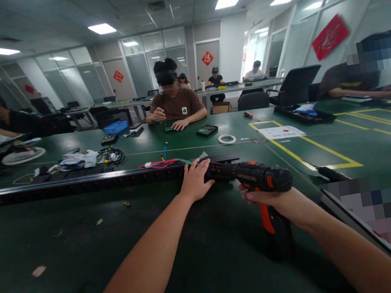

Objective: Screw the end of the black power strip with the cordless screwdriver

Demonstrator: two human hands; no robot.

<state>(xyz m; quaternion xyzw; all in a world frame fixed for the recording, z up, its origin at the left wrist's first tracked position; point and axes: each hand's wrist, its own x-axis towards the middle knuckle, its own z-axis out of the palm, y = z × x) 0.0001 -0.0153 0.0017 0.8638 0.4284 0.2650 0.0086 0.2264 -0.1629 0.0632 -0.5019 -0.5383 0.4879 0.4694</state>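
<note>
A long black strip [140, 176] with a row of small red marks lies across the table, reaching the left edge of the view. My left hand [196, 180] is closed over its right end, fingers across the top and thumb on the near side. Red and green wires [168, 162] run along the top beside those fingers. In my right hand [277, 200] is a black and orange cordless drill [264, 175], gripped by its handle and held level. Its nose points left at the strip's end; the bit's tip and any screw there cannot be made out.
Across the green table [83, 235] a person [175, 102] handles a green board. Nearby lie a white ring coil [227, 139], a paper sheet [281, 132], a red screwdriver [250, 116], a blue basket [116, 127] and bundled cables [110, 155]. Other people sit left and right.
</note>
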